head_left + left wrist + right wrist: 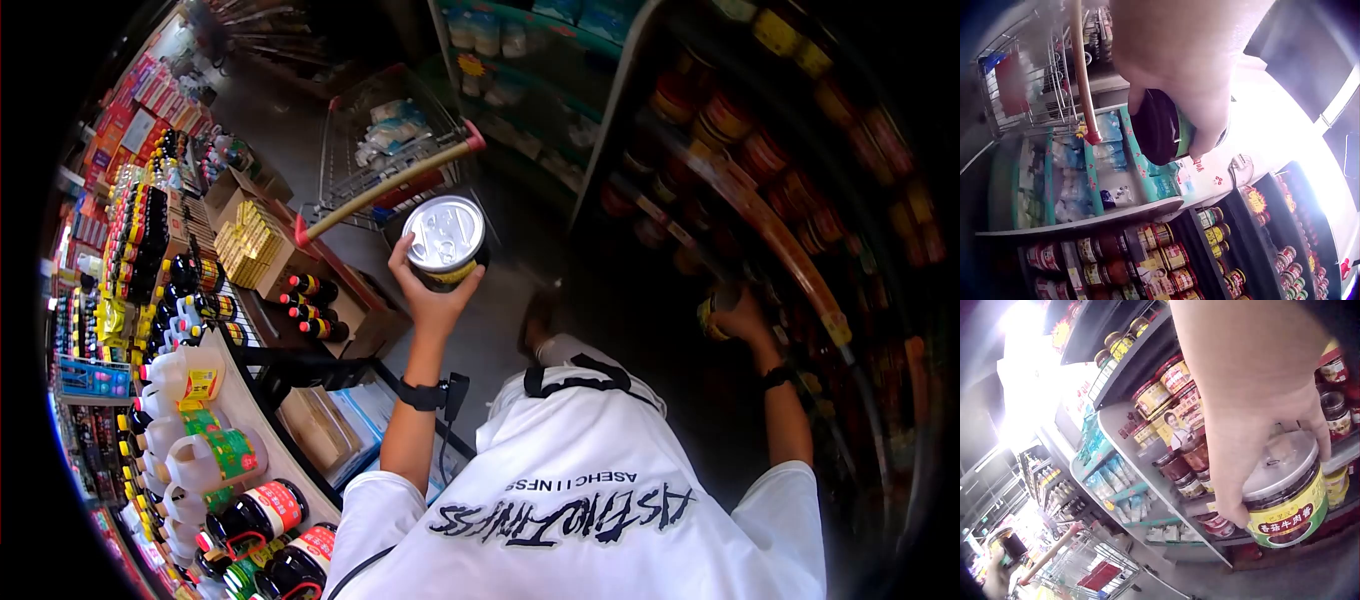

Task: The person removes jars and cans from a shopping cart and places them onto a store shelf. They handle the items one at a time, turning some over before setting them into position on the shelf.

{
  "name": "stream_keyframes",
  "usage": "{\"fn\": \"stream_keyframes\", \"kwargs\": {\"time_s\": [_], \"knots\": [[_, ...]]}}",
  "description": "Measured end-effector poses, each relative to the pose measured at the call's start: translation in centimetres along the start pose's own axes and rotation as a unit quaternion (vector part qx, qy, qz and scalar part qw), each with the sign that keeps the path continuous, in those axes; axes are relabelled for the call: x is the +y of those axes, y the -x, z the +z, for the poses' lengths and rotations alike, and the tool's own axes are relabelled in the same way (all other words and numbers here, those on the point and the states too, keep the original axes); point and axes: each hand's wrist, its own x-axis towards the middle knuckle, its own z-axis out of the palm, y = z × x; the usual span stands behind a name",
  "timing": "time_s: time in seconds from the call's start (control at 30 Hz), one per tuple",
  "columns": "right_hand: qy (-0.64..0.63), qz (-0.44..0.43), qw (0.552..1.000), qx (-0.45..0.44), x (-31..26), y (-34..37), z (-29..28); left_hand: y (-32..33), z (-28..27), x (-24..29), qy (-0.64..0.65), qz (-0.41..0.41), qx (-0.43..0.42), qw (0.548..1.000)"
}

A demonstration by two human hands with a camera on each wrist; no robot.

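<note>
In the head view my left hand grips a round jar, its silver ring-pull top turned up toward me. The left wrist view shows that jar as dark, with a bit of green label, the thumb and fingers wrapped around it. My right hand, out to the right beside the sauce shelves, holds another jar by its upper rim. That one has a clear plastic lid, dark contents and a yellow and green label with Chinese characters. Shelved sauce jars stand right behind the right hand.
A shopping cart with white packages inside stands ahead, its handle close beyond the left hand. Curved shelves of jars rise on the right. To the left, a display table carries large bottles and jugs. Bagged goods fill a green-edged shelf.
</note>
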Motion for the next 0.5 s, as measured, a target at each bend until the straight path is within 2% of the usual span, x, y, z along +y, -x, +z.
{"fn": "stream_keyframes", "kwargs": {"time_s": [0.23,0.27,0.37,0.43,0.5], "knots": [[-0.014,-0.065,0.998,0.001,-5.4,-9.6,4.4,-6.4,-1.2,-3.1,-0.069,0.009,0.014,0.998],[-0.012,-0.081,0.997,0.006,-6.8,-10.7,4.4,-7.4,-1.2,-4.4,-0.043,0.017,0.012,0.999],[-0.076,-0.096,0.992,0.002,-11.5,-12.3,4.0,-10.7,-1.2,-6.7,-0.078,0.006,0.003,0.997],[-0.071,-0.101,0.992,0.008,-14.2,-12.9,3.4,-12.6,-1.0,-8.0,-0.077,-0.013,0.010,0.997],[-0.072,-0.115,0.990,0.021,-14.9,-14.2,4.0,-14.0,-1.1,-10.4,-0.092,0.011,0.004,0.996]]}}
